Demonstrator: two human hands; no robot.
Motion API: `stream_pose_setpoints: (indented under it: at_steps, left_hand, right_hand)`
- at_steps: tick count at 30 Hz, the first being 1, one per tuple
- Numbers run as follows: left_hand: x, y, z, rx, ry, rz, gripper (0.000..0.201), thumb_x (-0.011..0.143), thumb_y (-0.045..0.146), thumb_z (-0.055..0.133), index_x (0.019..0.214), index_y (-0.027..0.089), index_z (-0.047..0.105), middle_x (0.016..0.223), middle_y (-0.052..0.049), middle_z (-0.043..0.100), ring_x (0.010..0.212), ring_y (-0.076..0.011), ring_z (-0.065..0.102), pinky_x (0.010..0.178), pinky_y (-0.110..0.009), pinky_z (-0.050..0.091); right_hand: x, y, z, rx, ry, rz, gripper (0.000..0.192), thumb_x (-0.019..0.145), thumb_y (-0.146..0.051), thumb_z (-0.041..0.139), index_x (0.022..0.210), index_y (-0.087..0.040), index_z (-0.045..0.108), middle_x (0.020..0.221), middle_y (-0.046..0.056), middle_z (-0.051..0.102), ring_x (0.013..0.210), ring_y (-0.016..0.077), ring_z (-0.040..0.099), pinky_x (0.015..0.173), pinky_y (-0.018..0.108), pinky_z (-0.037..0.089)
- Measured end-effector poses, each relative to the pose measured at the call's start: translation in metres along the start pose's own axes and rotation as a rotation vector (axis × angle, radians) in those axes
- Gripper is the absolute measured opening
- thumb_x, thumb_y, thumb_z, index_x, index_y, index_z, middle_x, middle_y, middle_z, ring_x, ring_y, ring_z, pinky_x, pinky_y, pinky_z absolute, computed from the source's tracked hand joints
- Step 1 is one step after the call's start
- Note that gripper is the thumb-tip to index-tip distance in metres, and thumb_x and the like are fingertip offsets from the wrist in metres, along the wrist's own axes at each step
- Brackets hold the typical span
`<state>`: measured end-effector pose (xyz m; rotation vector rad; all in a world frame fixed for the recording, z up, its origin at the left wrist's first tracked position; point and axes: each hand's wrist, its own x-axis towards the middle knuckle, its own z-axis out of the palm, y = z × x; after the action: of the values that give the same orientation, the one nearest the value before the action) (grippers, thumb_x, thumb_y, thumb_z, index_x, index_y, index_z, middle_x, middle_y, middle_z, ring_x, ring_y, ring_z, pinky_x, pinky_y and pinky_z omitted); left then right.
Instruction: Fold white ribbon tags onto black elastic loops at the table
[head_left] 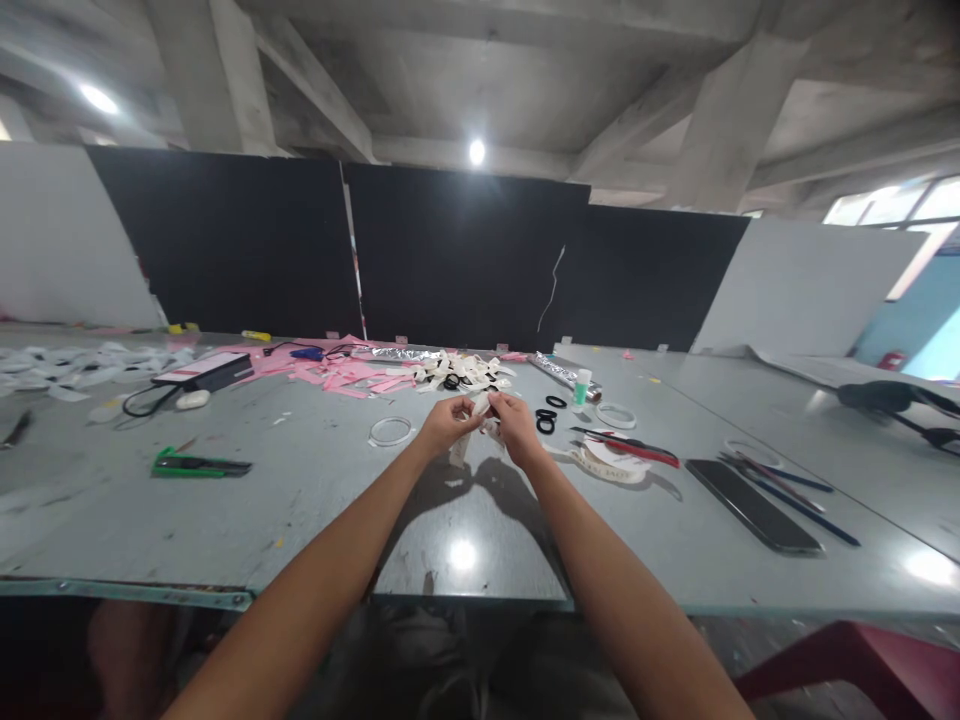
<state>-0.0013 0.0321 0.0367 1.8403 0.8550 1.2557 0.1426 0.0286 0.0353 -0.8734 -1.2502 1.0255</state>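
Cream ribbon is pinched between the fingertips of the left hand and right hand, close together above the desk. It seems light and soft, best taken by its edges.

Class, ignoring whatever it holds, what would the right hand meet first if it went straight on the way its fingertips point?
The right hand would probably meet the left hand, which faces it across the pale, narrow strip; depth is hard to judge from this single view.
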Motion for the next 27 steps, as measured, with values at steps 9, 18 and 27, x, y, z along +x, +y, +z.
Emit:
stream_pose_setpoints:
  at_steps: [9,18,27]
  left_hand:
    - [-0.002,0.002,0.005,-0.173,-0.024,-0.031,0.034,0.069,0.047,0.064,0.068,0.014,0.055,0.058,0.004,0.047,0.054,-0.0076,0.038,0.054,-0.022,0.029]
    - [-0.001,0.005,0.004,-0.209,0.027,-0.038,0.034,0.067,0.046,0.063,0.062,0.015,0.049,0.055,0.005,0.039,0.053,-0.0077,0.034,0.053,-0.023,0.026]
    - [0.0,0.002,0.001,-0.184,0.015,-0.064,0.038,0.067,0.05,0.065,0.062,0.014,0.052,0.053,0.005,0.041,0.05,-0.007,0.034,0.05,-0.022,0.027]
  right_hand:
    - [0.0,-0.007,-0.004,0.043,0.057,-0.037,0.029,0.069,-0.043,0.064,0.081,-0.017,0.063,0.054,-0.005,0.05,0.048,0.008,0.044,0.049,0.02,0.037]
    - [-0.006,-0.01,0.0,-0.043,-0.074,-0.102,0.027,0.066,-0.033,0.066,0.088,-0.016,0.067,0.077,0.002,0.065,0.067,0.0131,0.057,0.065,0.025,0.045]
    - [-0.002,-0.008,-0.004,-0.342,0.023,-0.31,0.026,0.066,-0.021,0.053,0.085,-0.016,0.069,0.063,-0.003,0.056,0.06,0.011,0.048,0.061,0.023,0.039]
